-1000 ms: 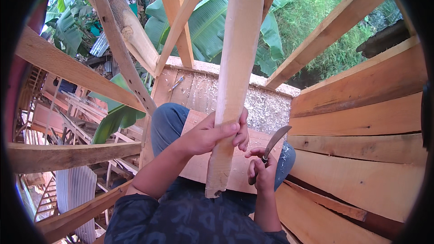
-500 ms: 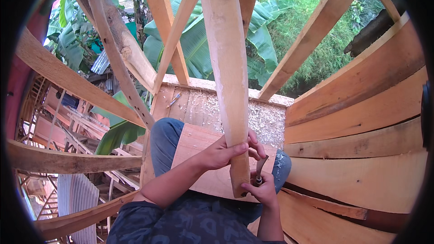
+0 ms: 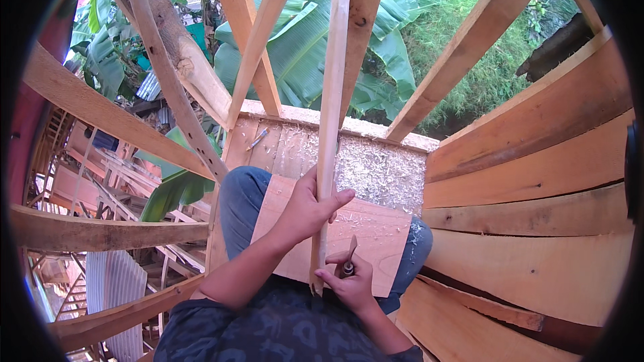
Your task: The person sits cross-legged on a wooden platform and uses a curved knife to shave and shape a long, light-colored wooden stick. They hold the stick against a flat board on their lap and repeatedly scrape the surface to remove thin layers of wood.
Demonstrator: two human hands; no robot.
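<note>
My left hand (image 3: 304, 209) is wrapped around the lower half of a long pale wooden slat (image 3: 331, 87), its thumb across the near side. Held upright and edge-on, the slat rises from close to my body. In my right hand (image 3: 353, 284) sits a small carving knife (image 3: 352, 246), its short metal blade pointing up and its handle partly hidden in the fingers. The right thumb touches the slat's lower end, while the blade is apart from the wood. Beneath both hands a flat wooden board (image 3: 377, 228) lies across my lap, with a few shavings on it.
Curled wood shavings (image 3: 382, 167) cover the plank floor ahead, where a pen-like object (image 3: 257, 139) lies to the left. Wooden posts (image 3: 469, 47) and a ledge (image 3: 402, 135) stand in front. A plank wall (image 3: 530, 208) is close on my right; rails (image 3: 114, 230) run along the left.
The slat has turned from its broad face to its narrow edge, and its top has come lower. Both hands have shifted left, with the knife still in the right one.
</note>
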